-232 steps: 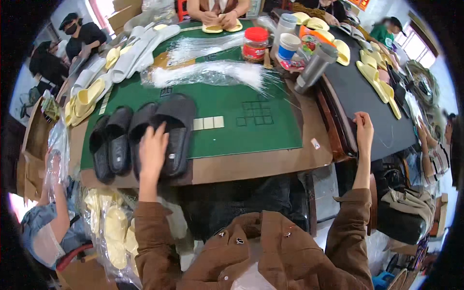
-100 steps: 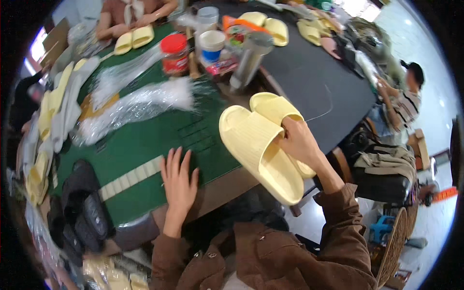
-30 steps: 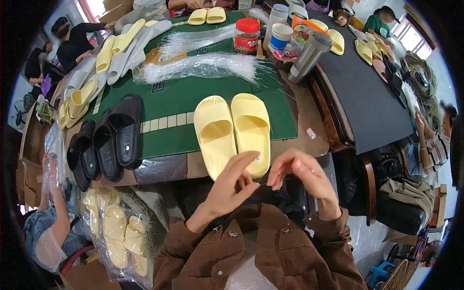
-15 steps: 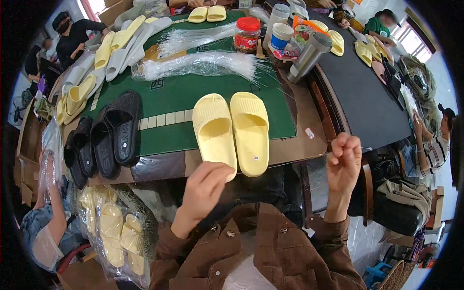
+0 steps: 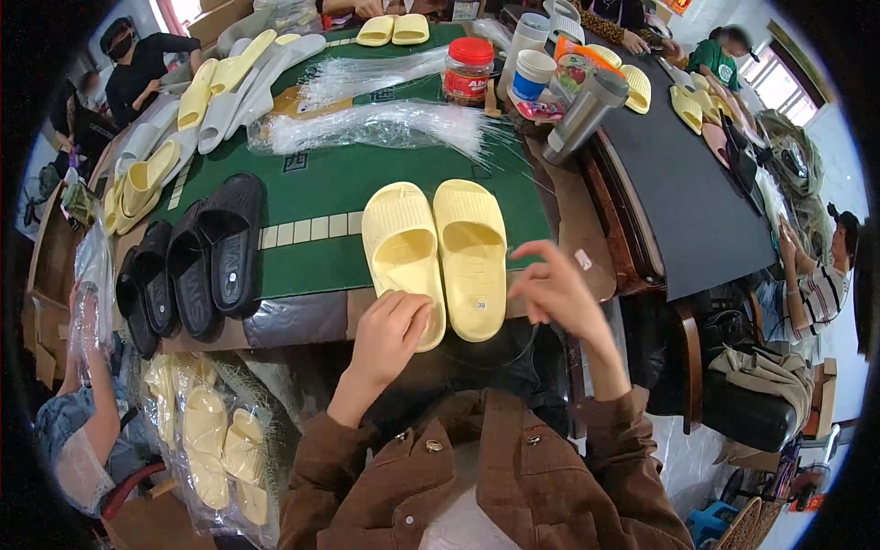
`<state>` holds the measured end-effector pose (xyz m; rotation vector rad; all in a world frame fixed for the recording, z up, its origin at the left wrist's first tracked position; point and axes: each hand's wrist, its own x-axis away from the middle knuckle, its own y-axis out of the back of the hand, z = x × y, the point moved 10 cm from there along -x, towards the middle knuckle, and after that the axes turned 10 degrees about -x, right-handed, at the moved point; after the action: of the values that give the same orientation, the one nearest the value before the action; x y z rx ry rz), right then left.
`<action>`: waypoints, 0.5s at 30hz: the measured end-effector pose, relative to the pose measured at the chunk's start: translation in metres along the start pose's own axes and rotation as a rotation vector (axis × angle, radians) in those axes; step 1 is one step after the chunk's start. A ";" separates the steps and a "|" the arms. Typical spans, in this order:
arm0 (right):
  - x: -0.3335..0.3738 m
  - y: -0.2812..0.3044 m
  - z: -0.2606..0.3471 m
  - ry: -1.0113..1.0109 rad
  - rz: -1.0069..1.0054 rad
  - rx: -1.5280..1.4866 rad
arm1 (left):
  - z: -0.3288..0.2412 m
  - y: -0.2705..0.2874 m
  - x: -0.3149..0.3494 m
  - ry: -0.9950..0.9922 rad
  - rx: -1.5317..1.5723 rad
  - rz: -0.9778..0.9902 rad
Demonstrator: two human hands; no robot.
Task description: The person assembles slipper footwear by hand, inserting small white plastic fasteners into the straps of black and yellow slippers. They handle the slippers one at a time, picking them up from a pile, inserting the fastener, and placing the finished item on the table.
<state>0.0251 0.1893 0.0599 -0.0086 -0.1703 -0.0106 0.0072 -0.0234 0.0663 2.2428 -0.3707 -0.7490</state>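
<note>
A pair of pale yellow slide sandals lies side by side on the table, toes pointing away from me: the left slide [image 5: 403,243] and the right slide [image 5: 472,252], which has a small round sticker at its heel. Against the left slide's heel, my left hand [image 5: 392,332] is closed in a pinch; what it holds, if anything, I cannot make out. Just right of the right slide, my right hand [image 5: 557,291] has its fingers apart and bent, with nothing visible in them. A thin curved strand [image 5: 513,360] shows faintly below the heels.
Black slides [image 5: 234,247] stand at left. Bundles of clear plastic strands [image 5: 376,126] lie behind the pair, near a red-lidded jar [image 5: 468,71], a paper cup [image 5: 532,75] and a steel flask [image 5: 587,112]. Bagged yellow slides [image 5: 209,440] hang below the left edge. Other people work around the tables.
My right hand has swung left from beyond the table's right side to beside the right slide. My left hand stays near the left slide's heel, its fingers now more closed.
</note>
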 end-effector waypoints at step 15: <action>-0.053 -0.067 0.011 0.646 -0.150 0.729 | 0.011 -0.023 -0.036 0.042 -0.306 -0.088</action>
<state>-0.0297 0.1228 0.0619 0.7285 0.4790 -0.0986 -0.0275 0.0033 0.0579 1.9919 -0.1273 -0.7480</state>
